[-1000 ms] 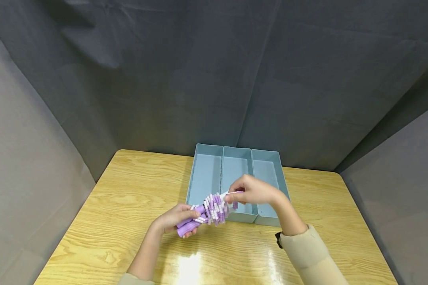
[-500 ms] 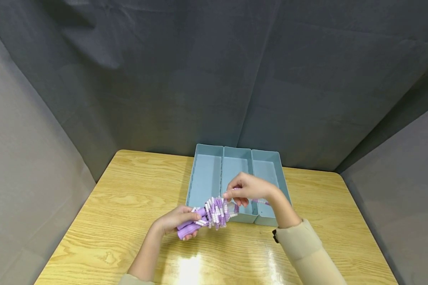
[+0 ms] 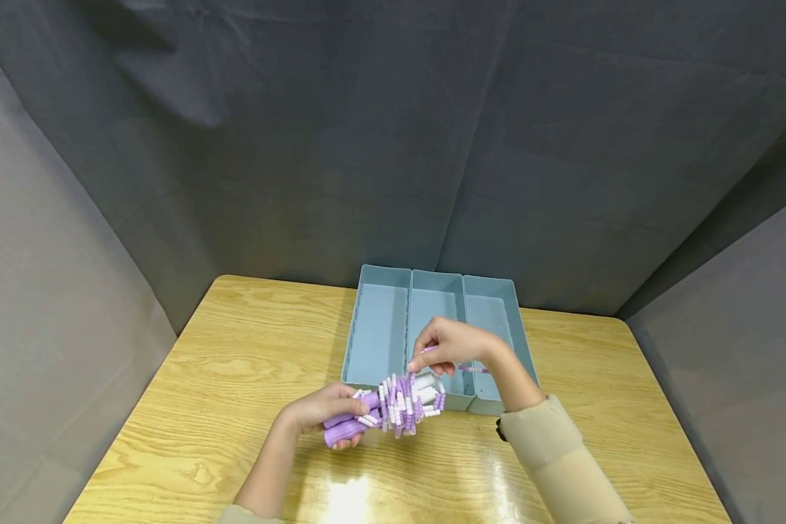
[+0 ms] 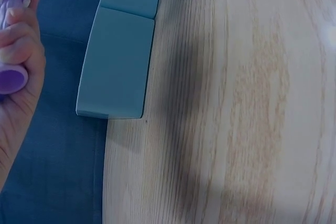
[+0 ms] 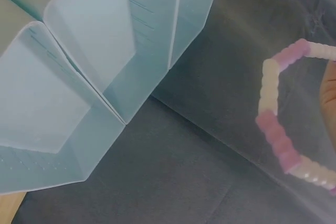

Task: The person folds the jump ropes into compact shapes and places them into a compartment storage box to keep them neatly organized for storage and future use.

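Observation:
A jump rope point(image 3: 401, 405) with purple and white beads is wound in several turns round its own two handles. My left hand point(image 3: 324, 409) grips the purple handles point(image 3: 346, 432), thumb on top. In the left wrist view, my curled left fingers point(image 4: 21, 38) wrap a handle with a round hollow end. White handle parts point(image 3: 426, 387) stick out beyond the coils on the right. My right hand point(image 3: 452, 343) pinches the beaded cord at the upper edge of the coils. A loose length of beaded cord point(image 5: 278, 139) curves below that hand in the right wrist view.
Three blue-grey trays, of which the left tray point(image 3: 378, 320), middle tray point(image 3: 435, 306) and right tray point(image 3: 491, 313) stand side by side behind my hands. They rest on a wooden table point(image 3: 255, 342). Dark cloth point(image 3: 314, 145) hangs behind the table.
My right hand has shifted slightly left along the coils, drawing the cord with it. The bundle in my left hand has sunk a little, and the white handle parts show more.

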A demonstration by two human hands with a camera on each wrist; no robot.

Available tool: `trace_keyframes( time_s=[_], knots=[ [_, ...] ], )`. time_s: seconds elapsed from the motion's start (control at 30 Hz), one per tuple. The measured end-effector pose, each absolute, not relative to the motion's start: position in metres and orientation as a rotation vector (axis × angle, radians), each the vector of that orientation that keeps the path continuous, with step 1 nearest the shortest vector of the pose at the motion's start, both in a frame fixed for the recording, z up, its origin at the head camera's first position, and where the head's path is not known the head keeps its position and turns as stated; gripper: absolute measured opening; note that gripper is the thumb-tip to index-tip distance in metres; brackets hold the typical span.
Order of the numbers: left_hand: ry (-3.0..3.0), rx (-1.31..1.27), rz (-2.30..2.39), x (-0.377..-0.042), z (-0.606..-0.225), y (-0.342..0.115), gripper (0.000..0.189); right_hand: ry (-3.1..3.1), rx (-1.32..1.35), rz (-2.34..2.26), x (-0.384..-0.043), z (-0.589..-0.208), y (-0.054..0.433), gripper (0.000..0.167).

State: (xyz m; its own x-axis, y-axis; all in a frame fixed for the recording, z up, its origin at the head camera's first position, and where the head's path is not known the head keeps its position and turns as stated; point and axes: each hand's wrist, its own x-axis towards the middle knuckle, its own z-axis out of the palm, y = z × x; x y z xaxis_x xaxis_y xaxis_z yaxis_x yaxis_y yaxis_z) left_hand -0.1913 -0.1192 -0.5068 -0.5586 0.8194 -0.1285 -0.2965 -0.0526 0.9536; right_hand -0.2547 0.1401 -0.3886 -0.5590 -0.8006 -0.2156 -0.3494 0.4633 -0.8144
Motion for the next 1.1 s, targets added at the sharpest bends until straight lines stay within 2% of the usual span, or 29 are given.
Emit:
trace_keyframes(
  time_s=[0.27,0.53,0.6,0.83,0.9,1.1],
  knots=[
    [1.350,0.656,1.726,-0.190,-0.506,-0.121,0.038,2.111,-0.926,-1.053,-0.260,-0.402,0.140,0.018],
    [1.297,0.703,1.715,-0.190,-0.507,-0.122,0.027,1.995,-0.951,-1.223,-0.264,-0.420,0.140,0.011],
    [1.287,0.710,1.708,-0.190,-0.507,-0.122,0.029,1.941,-0.976,-1.283,-0.265,-0.424,0.140,0.015],
    [1.251,0.748,1.732,-0.191,-0.510,-0.122,0.038,1.761,-1.037,-1.486,-0.266,-0.444,0.139,0.049],
    [1.232,0.764,1.749,-0.191,-0.511,-0.122,0.036,1.721,-1.047,-1.538,-0.265,-0.448,0.137,0.051],
    [1.189,0.792,1.774,-0.191,-0.511,-0.121,0.025,1.742,-0.942,-1.622,-0.259,-0.459,0.133,0.028]
  ],
)
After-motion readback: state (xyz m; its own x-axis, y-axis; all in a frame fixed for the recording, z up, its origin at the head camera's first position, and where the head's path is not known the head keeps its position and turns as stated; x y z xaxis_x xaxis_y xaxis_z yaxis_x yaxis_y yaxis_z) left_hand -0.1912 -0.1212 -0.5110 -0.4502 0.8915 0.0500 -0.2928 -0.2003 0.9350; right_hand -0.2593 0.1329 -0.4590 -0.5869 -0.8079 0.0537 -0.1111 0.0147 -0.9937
